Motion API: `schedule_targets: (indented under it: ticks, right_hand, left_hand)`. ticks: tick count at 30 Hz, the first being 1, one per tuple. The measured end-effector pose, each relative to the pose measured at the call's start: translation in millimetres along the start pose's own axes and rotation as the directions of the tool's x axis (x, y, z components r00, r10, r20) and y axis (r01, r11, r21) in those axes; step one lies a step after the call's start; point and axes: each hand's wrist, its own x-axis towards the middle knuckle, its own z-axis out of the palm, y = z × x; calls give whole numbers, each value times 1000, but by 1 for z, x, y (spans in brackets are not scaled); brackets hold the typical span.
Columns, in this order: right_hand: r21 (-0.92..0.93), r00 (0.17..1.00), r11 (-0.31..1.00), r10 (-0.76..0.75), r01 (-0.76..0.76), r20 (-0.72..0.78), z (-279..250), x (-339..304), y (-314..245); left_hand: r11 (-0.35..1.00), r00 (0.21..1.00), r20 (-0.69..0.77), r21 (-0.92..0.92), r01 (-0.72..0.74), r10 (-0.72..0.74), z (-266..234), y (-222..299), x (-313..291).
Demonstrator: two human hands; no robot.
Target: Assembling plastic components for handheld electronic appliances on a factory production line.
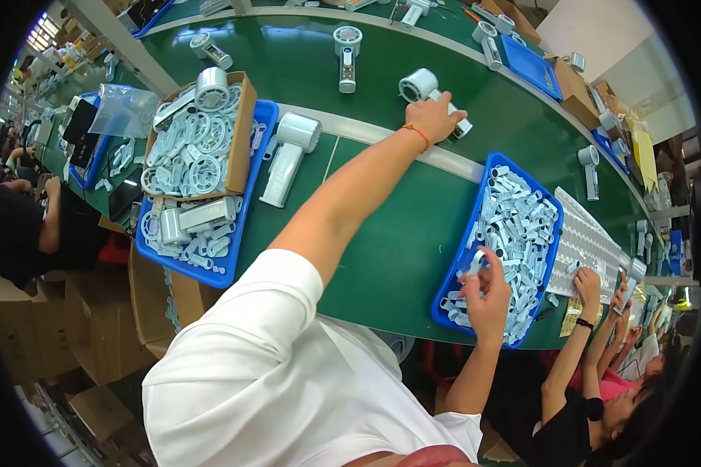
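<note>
My left arm reaches across to the green conveyor, where my left hand (435, 121) closes over the handle of a silver-white handheld fan (419, 84) with a round head. Its fingers wrap the handle, and its palm hides part of it. Above the near side of a blue tray (453, 268), my right hand (487, 300) pinches a small pale-blue plastic piece (476, 263) between thumb and finger. Many similar small pieces (514, 226) fill that tray. On the bench left of my left arm lies another fan housing (290, 156), its handle toward me.
At left, a blue tray (269, 128) holds a cardboard box (247, 132) of pale rings and housings. More fans (347, 58) stand along the conveyor (288, 66). At right, a co-worker's hand (588, 284) is over a white sheet of parts (580, 233). A metal post (125, 47) rises upper left.
</note>
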Motion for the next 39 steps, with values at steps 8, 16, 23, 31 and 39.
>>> schedule_targets:
  ticks: [8, 16, 23, 31, 39]
  right_hand:
    - [-398, 913, 873, -119, 283, 389, 72, -35, -12]
    - [-510, 859, 696, -350, 505, 373, 78, -24, -18]
    - [584, 968, 791, 40, -183, 248, 70, -13, -20]
    - [747, 973, 631, 63, -210, 221, 77, -12, -20]
    - [621, 978, 762, 78, -184, 194, 86, -14, -22]
  left_hand:
    - [901, 953, -285, -381, -207, 98, -8, -22, -37]
    - [84, 992, 123, -989, 121, 21, -78, -48, -224]
    - [112, 943, 330, -937, 331, -25, -67, -61, -280]
    - [463, 957, 286, -856, 231, 50, -50, -56, -271]
    - [335, 936, 336, -898, 284, 108, -37, -59, -278]
